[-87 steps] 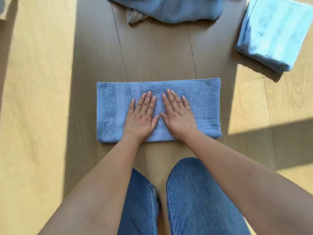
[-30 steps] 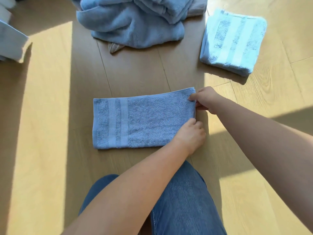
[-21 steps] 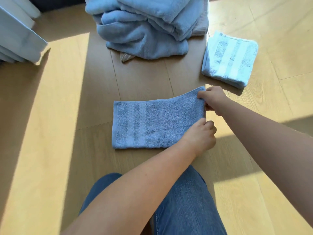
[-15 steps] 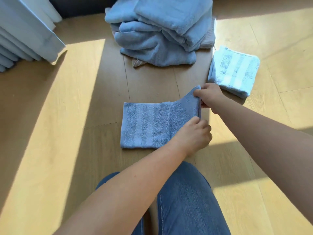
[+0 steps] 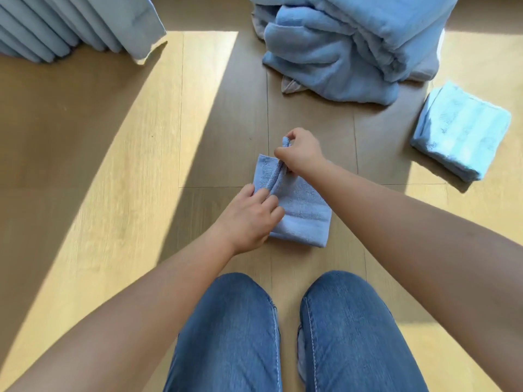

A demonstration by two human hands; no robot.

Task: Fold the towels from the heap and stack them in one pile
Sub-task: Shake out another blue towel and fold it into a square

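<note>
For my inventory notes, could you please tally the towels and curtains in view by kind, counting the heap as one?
towel being folded: 1
folded towel set aside: 1
heap of towels: 1
curtain: 1
Total: 4

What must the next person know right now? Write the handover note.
Left hand: grips the towel at the near end of its turned-over edge.
Right hand: pinches the far end of that edge, raised off the floor.
Done: one folded towel lies on the floor, right of the heap.
Left: lay this fold flat, put the towel on the folded towel, then fold what is in the heap.
</note>
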